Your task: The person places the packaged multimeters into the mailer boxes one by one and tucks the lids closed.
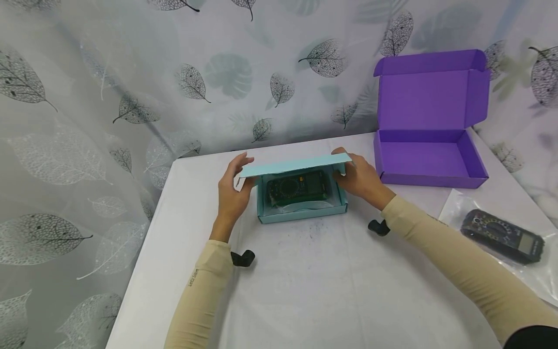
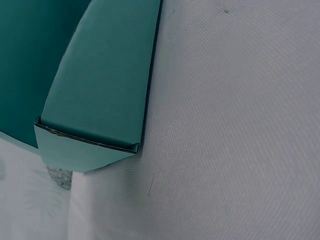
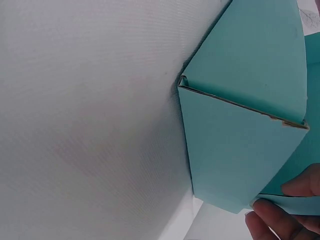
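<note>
Left hand (image 1: 232, 190) and right hand (image 1: 359, 177) reach forward, fingers curled.

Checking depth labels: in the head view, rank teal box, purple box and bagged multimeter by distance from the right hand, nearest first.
1. teal box: at the right hand, which holds its lid flap.
2. purple box: just right of that hand, open, at the table's back.
3. bagged multimeter: farthest, at the right table edge.

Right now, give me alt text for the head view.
Both hands, left hand and right hand, hold the lid of a teal box half closed over a bagged multimeter. An open purple box stands behind on the right.
</note>
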A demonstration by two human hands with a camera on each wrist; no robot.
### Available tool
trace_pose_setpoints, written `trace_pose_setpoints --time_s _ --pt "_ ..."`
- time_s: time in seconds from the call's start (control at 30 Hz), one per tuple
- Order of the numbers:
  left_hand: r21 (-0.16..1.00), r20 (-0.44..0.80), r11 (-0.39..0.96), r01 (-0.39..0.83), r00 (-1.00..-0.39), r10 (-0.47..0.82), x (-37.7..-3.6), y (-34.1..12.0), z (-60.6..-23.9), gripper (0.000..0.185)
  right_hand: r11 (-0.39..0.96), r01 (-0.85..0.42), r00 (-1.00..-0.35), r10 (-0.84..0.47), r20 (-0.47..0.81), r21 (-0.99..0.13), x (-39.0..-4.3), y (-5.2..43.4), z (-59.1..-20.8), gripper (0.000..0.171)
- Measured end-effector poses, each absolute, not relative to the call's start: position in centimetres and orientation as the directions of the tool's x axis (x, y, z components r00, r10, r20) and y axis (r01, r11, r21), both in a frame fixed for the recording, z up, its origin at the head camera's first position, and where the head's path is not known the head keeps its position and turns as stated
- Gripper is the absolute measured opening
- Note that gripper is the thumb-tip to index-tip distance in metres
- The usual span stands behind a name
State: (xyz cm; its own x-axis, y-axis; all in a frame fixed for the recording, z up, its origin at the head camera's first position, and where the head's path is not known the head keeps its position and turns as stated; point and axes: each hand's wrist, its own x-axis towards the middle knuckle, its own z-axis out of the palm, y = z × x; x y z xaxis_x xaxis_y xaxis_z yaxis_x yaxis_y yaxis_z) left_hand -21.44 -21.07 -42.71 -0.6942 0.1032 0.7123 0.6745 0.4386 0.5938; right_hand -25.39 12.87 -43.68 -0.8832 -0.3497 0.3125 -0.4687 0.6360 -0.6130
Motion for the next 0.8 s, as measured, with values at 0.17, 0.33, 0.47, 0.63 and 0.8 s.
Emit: trace_pose_setpoints --time_s 0.17,0.33,0.47,0.63,0.8 --pt "0.527 0.78 0.413 0.743 -0.616 0.112 -21.0 -20.6 -41.9 0.028 0.629 -0.469 -0.882 -0.364 0.298 -0.62 -25.4 13.1 -43.9 0.038" --pt "0.505 0.801 0.402 0.764 -0.588 0.111 -21.4 -20.9 -42.5 0.024 0.623 -0.472 -0.879 -0.382 0.284 -0.624 -25.2 13.6 -43.8 0.048" --pt "0.505 0.799 0.403 0.763 -0.59 0.116 -21.7 -21.3 -43.0 0.022 0.619 -0.446 -0.889 -0.391 0.239 -0.647 -24.8 14.1 -43.6 0.066" --pt "0.511 0.796 0.399 0.762 -0.594 0.116 -21.8 -21.5 -43.3 0.017 0.612 -0.427 -0.889 -0.417 0.188 -0.665 -24.7 15.0 -43.0 0.073" --pt "0.519 0.794 0.411 0.749 -0.601 0.092 -21.7 -21.3 -43.0 0.013 0.549 -0.427 -0.896 -0.365 0.253 -0.719 -24.3 16.0 -41.8 0.063"
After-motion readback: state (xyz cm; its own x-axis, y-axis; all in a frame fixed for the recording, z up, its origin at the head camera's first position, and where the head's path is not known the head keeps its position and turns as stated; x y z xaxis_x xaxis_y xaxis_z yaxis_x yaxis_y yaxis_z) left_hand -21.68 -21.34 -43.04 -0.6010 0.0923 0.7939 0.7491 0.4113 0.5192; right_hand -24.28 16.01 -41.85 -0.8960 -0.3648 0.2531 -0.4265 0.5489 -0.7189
